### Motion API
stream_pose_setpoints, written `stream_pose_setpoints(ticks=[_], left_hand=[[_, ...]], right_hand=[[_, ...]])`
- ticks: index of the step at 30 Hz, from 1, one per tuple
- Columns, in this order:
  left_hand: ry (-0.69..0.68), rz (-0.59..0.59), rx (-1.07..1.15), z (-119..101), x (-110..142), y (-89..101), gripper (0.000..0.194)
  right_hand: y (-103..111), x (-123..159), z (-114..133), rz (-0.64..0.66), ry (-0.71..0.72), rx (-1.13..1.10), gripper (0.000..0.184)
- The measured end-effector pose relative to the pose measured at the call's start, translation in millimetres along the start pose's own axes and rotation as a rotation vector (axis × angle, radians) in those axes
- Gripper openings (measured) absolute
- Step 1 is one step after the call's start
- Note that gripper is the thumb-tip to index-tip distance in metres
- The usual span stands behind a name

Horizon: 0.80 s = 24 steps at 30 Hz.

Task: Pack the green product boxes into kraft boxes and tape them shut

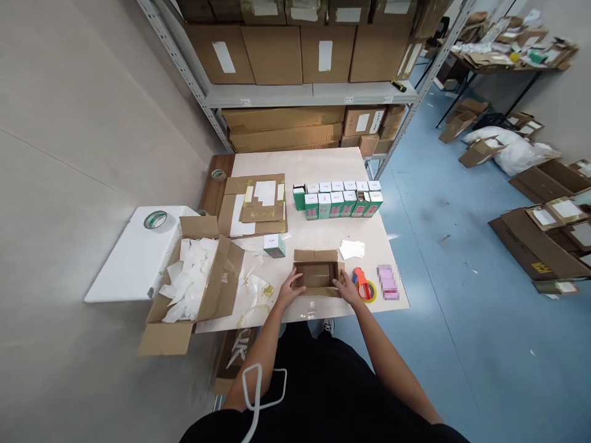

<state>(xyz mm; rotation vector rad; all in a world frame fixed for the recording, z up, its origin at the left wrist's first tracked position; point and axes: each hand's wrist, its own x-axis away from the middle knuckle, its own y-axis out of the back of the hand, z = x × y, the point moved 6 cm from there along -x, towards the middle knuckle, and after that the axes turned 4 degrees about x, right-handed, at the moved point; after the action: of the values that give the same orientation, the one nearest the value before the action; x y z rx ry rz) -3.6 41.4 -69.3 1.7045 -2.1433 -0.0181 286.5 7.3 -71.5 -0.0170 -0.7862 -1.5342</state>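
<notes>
A small open cardboard box stands on the table near its front edge, flaps folded out and its inside bare. My left hand grips the box's left side, fingers reaching over the rim. On the opposite side, my right hand holds the right wall, with its fingers at the edge. Just right of that hand lies an orange-red tape dispenser with a roll of yellow tape. White cards rest behind the box's right corner. One green-and-white carton stands behind and left of the box.
Two rows of green-and-white cartons stand toward the back of the table. Flattened cardboard lies left. A large box of white paper scraps is at the left edge. Pink items lie right. Shelving rises behind.
</notes>
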Motion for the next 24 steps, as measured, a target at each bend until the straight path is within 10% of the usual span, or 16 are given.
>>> stream_pose_setpoints(ticks=[4,11,24], left_hand=[[-0.102,0.061,-0.250,2,1,-16.7,0.083],[-0.144,-0.073,-0.410,1,4,-29.1,0.011],[-0.319,-0.233,-0.514,-53,64,-17.7,0.011]], right_hand=[[-15,-1,4,0.078,0.134,0.082,0.098],[-25,7,2,0.092,0.164,0.205,0.102],[21,25,55,-0.195,0.187,0.287,0.069]])
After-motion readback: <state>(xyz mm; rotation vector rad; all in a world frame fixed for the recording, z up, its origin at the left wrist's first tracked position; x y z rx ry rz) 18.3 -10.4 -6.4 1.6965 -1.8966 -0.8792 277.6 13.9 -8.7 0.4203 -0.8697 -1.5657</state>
